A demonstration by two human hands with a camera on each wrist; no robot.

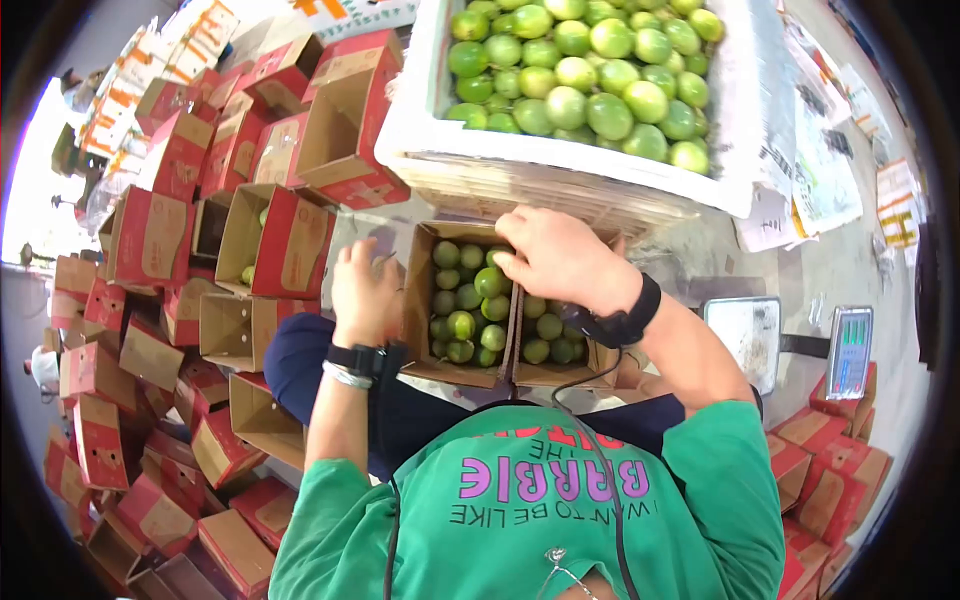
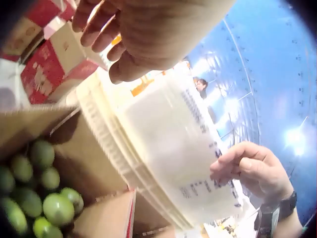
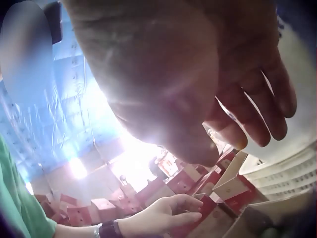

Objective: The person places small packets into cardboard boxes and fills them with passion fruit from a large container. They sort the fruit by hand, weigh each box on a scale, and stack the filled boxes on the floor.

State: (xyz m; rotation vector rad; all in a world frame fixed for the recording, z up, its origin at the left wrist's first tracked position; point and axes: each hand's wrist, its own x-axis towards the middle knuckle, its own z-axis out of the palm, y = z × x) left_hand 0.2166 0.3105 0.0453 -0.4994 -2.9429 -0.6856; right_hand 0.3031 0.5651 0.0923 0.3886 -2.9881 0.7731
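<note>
Two cardboard boxes (image 1: 455,374) stand side by side between the person's knees, both holding round green fruit (image 1: 466,297). My left hand (image 1: 365,290) hovers at the outer side of the left box, its fingers loosely bent around nothing. Over the far part of the boxes, near the dividing walls, is my right hand (image 1: 565,255), palm down. In the right wrist view its fingers (image 3: 255,111) are slightly bent and apart, and nothing shows between them. The left wrist view has the left hand (image 2: 143,37) above the box, with bare fingers.
A large white crate (image 1: 545,160) heaped with green fruit stands just beyond the boxes. Many red and brown cartons (image 1: 150,240) are piled on the left, more (image 1: 830,460) at lower right. A scale (image 1: 742,340) with a display (image 1: 850,352) stands to the right.
</note>
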